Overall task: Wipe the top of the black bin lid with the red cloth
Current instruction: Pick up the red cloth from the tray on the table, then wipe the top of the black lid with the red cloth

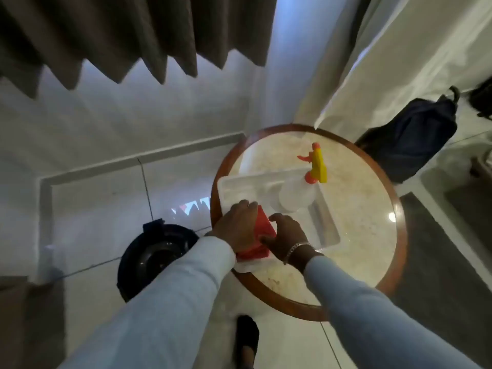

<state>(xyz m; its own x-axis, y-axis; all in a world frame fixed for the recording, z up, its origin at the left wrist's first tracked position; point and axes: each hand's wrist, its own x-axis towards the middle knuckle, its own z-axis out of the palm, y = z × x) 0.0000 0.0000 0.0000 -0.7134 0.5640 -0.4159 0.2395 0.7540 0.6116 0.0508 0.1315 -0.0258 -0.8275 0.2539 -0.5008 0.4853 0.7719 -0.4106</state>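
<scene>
A folded red cloth point(262, 230) lies at the near left end of a white tray point(327, 225) on a round table. My left hand point(237, 225) rests on the cloth's left side and my right hand point(286, 234) grips its right side, so both hold it. The black bin point(151, 251) stands on the floor left of the table, its glossy round lid partly hidden behind my left sleeve.
The round marble table point(359, 203) has a wooden rim. A clear spray bottle with a yellow and orange head point(316, 166) lies in the tray. A dark backpack point(415, 139) sits at the right. Curtains hang at the back. My foot point(247, 339) is below.
</scene>
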